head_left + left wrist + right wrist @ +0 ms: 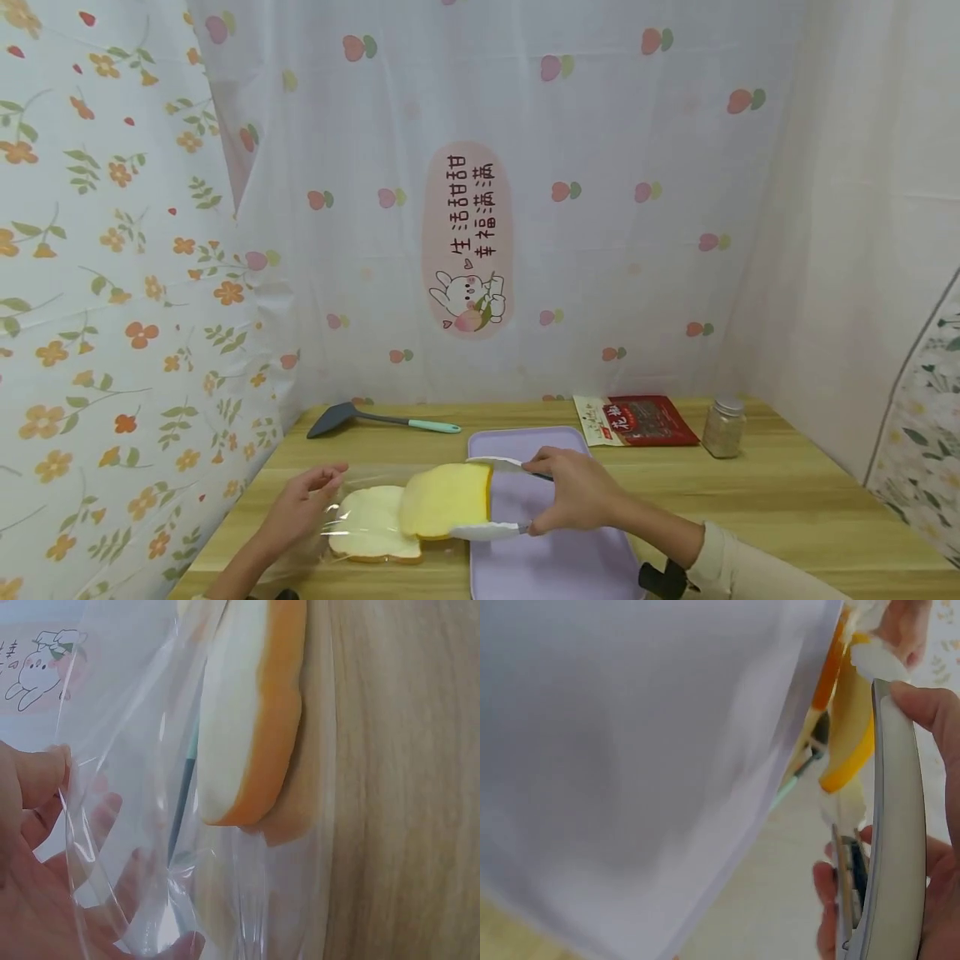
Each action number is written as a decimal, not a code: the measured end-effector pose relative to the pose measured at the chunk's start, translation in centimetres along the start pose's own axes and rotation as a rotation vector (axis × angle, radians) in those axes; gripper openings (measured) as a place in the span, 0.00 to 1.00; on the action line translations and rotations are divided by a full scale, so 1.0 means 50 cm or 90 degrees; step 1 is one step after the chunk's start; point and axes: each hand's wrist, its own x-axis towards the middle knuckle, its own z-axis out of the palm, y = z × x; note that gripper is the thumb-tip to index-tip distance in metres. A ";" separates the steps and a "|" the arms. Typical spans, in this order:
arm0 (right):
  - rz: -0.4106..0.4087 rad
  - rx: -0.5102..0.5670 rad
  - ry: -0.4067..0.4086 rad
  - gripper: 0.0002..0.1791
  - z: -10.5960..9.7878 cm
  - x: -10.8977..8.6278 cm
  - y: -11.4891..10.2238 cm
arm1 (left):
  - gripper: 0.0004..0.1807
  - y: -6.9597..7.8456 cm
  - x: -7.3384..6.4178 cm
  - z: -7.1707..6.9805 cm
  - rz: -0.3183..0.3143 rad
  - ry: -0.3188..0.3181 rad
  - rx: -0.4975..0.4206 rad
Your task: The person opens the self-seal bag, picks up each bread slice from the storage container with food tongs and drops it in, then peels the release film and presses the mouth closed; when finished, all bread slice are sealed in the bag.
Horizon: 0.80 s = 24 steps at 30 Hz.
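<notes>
My right hand [577,493] grips a pair of tongs [491,531] with pale, scalloped tips. Between those tips is a yellow bread slice [453,498], held above the table and partly over a white bread slice [371,525] with a brown crust. That white slice lies in a clear plastic bag [127,697] on the left. At the bag's mouth, my left hand [302,508] holds the film; in the left wrist view the thumb is at its edge and the fingers show through it. The right wrist view shows the yellow slice [851,720] from its edge.
A lilac tray [532,567] lies under the tongs and right hand. Behind on the wooden table are a turner [352,414] with a mint handle, a red and white spice packet [637,421] and a lidded glass jar [723,432]. Patterned curtains hang behind and beside the table.
</notes>
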 end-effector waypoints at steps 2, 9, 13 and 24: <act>-0.010 -0.035 0.016 0.43 -0.007 -0.006 0.004 | 0.10 0.003 0.002 0.000 -0.006 -0.015 -0.006; -0.059 -0.136 0.067 0.44 -0.020 -0.024 0.013 | 0.11 0.005 0.009 0.001 0.010 -0.001 -0.008; -0.094 -0.187 0.096 0.45 -0.024 -0.031 0.018 | 0.10 0.005 0.010 0.001 0.006 0.005 -0.001; -0.103 -0.221 0.167 0.45 -0.057 -0.045 0.045 | 0.11 0.013 0.009 -0.004 -0.014 0.008 -0.041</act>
